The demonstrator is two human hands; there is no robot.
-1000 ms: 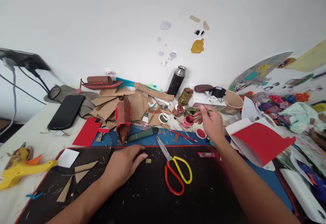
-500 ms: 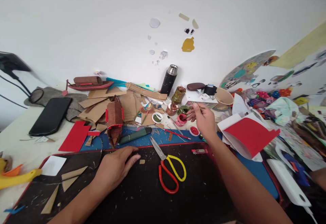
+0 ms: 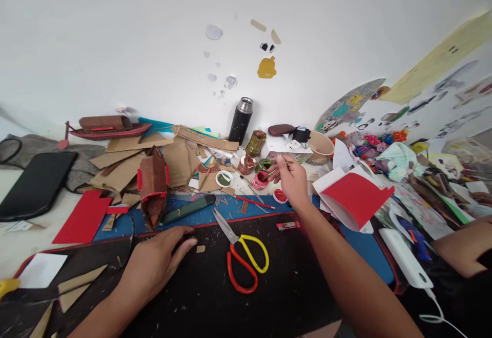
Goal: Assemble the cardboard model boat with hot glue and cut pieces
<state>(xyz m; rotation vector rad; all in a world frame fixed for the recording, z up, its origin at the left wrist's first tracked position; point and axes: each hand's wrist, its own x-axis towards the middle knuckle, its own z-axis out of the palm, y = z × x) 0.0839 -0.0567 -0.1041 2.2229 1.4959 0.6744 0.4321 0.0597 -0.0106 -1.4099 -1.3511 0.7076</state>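
1 brush [image 3: 290, 162] in right hand [image 3: 292, 179], slanted, tip leftward (toward red jar [image 3: 261, 184])

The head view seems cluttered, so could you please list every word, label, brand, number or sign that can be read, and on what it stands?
No text can be read in this view.
Small red packet on the dark mat: faint marks, too small to read.
Yellow sticker on the wall: any marking is too small to read.
Pink paint jar: no writing that I can make out.
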